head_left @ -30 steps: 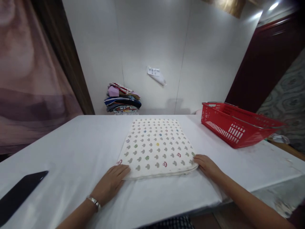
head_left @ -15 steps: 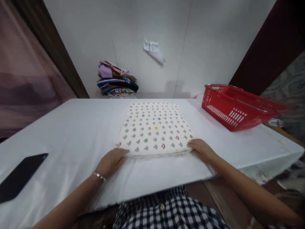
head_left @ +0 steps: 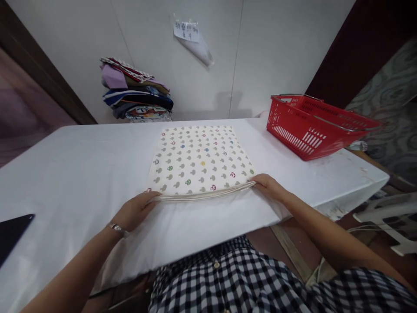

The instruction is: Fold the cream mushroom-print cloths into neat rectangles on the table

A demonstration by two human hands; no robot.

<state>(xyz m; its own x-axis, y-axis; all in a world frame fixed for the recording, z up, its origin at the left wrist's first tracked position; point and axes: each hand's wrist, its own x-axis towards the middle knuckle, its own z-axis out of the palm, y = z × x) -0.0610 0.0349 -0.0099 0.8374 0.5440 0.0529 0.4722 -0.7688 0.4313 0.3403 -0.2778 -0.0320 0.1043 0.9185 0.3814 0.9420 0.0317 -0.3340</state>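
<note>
A folded cream cloth (head_left: 198,161) printed with small mushrooms lies flat on the white-covered table, its stacked layers showing along the near edge. My left hand (head_left: 135,211), with a bracelet on the wrist, grips the near left corner of the cloth. At the near right corner, my right hand (head_left: 267,186) pinches the layers between thumb and fingers. The near edge is lifted slightly off the table and sags a little between my hands. The fingertips beneath the cloth are hidden.
A red plastic basket (head_left: 293,128) stands on the table's right side. Folded clothes (head_left: 137,93) are piled at the back left by the wall. A dark flat device (head_left: 14,234) lies at the left edge. A white stool (head_left: 387,221) is at the lower right.
The near edge of the cloth, flat on the table before, is now raised a little, with both hands closed on its corners. The view has shifted, moving the basket and pile leftward and up.
</note>
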